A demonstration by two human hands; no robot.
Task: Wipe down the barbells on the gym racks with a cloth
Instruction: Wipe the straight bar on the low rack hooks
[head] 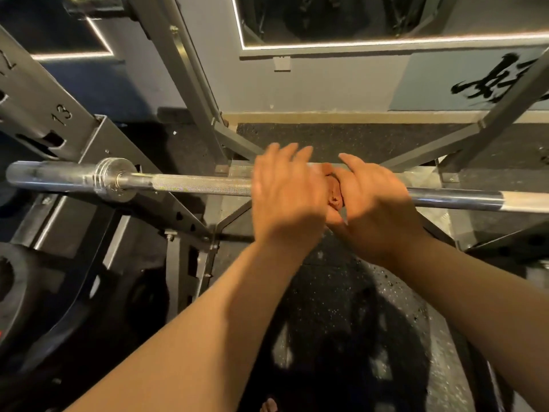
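Seen from above, a steel barbell (193, 184) lies level across a grey squat rack (83, 135), with its collar and sleeve at the left. The right hand (377, 209) grips a bunched reddish-brown cloth (335, 195) against the middle of the bar, thumb underneath. The blurred left hand (288, 200) sits just beside it over the bar, fingers straight and spread.

Gym, free-weights area; steel rack upright (59, 114) with punched holes and a stencilled number 13; barbell (193, 185) with knurled shaft and sleeve collar lying across the rack; black weight plates (17, 292) stored at lower left; speckled black rubber floor (341, 138) running to a pale skirting at the wall; wall mirror (386, 19) edged by a lit LED strip (386, 43); black brush-style lettering (499, 81) on the grey wall at right.
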